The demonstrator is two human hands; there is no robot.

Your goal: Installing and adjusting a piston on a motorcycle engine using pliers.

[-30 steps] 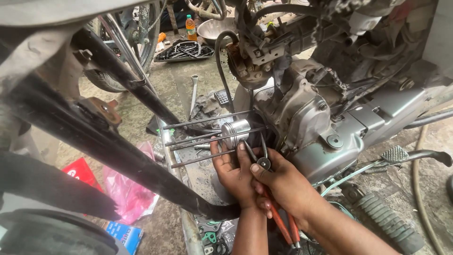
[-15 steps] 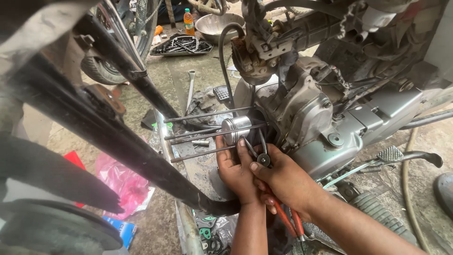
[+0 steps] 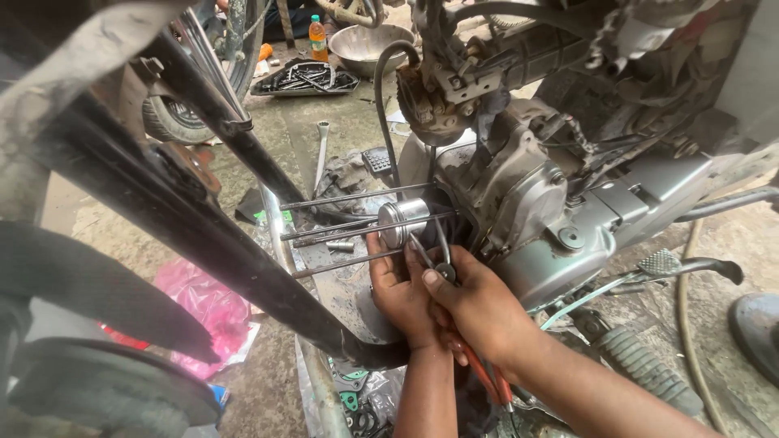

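Head view looks down at a stripped motorcycle engine (image 3: 552, 219) on a concrete floor (image 3: 341, 130), with both hands working at the bared piston (image 3: 403, 221). That silver piston sticks out of the crankcase mouth between four long cylinder studs (image 3: 349, 197), which run leftward from the engine. Right hand (image 3: 479, 304) has its grip closed around red-handled pliers (image 3: 454, 324) — the red handles come out under the palm, and the dark jaws reach up to the piston's near side. Left hand (image 3: 398, 288) sits just beside it, touching it, fingers curled up under the piston; whether its grip has hold of anything cannot be told, since the right hand covers it. A dark frame tube (image 3: 243, 268) crosses the left of the view diagonally. Pink plastic bag (image 3: 203, 304) lies on the floor under it. Farther back — near the top edge — stand a steel bowl (image 3: 365, 45), an orange bottle (image 3: 319, 36) and a black tray of tools (image 3: 304, 77), with a long spanner (image 3: 321, 158) lying nearer the engine.
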